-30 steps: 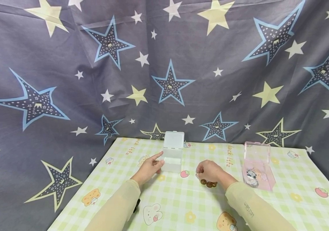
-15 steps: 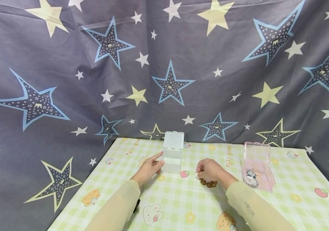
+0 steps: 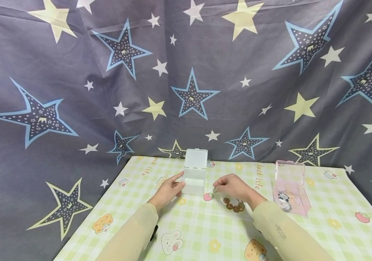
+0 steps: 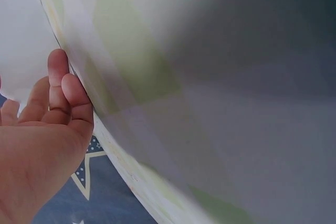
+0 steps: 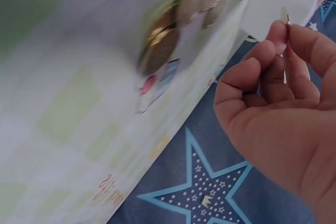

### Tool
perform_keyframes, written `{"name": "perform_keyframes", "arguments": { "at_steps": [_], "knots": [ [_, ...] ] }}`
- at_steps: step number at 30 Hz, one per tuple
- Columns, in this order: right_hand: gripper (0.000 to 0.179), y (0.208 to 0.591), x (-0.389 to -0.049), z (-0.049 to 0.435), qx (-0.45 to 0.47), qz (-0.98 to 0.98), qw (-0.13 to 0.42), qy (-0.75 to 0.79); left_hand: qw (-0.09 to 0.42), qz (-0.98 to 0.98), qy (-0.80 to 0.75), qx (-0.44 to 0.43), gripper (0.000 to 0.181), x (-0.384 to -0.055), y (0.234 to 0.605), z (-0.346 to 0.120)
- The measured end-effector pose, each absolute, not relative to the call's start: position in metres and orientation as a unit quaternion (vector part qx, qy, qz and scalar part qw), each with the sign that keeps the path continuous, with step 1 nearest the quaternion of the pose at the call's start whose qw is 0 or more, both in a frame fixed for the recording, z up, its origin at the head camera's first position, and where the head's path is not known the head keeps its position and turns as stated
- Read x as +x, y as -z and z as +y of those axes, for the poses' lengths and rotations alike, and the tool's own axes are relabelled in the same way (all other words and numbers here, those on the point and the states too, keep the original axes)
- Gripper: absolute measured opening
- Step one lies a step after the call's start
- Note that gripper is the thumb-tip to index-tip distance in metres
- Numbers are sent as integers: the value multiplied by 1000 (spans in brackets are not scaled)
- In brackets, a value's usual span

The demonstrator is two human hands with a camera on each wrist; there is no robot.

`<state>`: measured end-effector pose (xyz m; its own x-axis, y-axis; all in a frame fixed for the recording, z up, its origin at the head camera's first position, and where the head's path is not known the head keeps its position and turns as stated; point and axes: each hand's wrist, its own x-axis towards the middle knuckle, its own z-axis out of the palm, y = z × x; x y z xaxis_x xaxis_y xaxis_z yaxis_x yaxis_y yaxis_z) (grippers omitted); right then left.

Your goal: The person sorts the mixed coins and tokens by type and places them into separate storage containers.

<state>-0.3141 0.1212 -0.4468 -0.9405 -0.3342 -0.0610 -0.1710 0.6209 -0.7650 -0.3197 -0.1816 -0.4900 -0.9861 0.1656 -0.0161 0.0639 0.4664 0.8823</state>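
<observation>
Desk (image 3: 214, 226) takes up the lower part of the head view, its far edge running across a bit below mid-frame against the starry curtain (image 3: 186, 127), and its side edges fanning out toward the bottom corners. White box (image 3: 195, 188) is dead center near that far edge, lid tipped up. Left hand (image 3: 168, 189) is against the box's left side, fingers loosely stretched and touching it. Right hand (image 3: 235, 186) is just right of center, thumb and index pinching a small item (image 3: 215, 189) over the gap between the white box and the brown round pieces (image 3: 236, 206), which lie right below that hand. Pink box (image 3: 300, 206) with its lid up is off to the right, with decent room between it and the white one, plus lots of checked cloth toward the bottom of the frame.

Left wrist view: desk edge cuts diagonally from upper left to bottom center. White box is at the upper left, fingers right by that edge.

Right wrist view: small item shows as a thin goldish sliver between the fingertips at upper right, white box behind it. Brown pieces are blurry at top center, well apart from the pinch.
</observation>
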Motion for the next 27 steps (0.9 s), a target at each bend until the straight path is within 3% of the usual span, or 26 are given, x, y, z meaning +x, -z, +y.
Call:
{"name": "perform_keyframes", "arguments": {
  "at_steps": [15, 27],
  "knots": [
    [21, 440, -321, 68, -114, 853, 57, 506, 52, 852, -515, 72, 58, -318, 490, -181],
    [17, 444, -320, 56, -112, 860, 51, 495, 51, 852, -515, 75, 58, -317, 488, -181]
  ]
}}
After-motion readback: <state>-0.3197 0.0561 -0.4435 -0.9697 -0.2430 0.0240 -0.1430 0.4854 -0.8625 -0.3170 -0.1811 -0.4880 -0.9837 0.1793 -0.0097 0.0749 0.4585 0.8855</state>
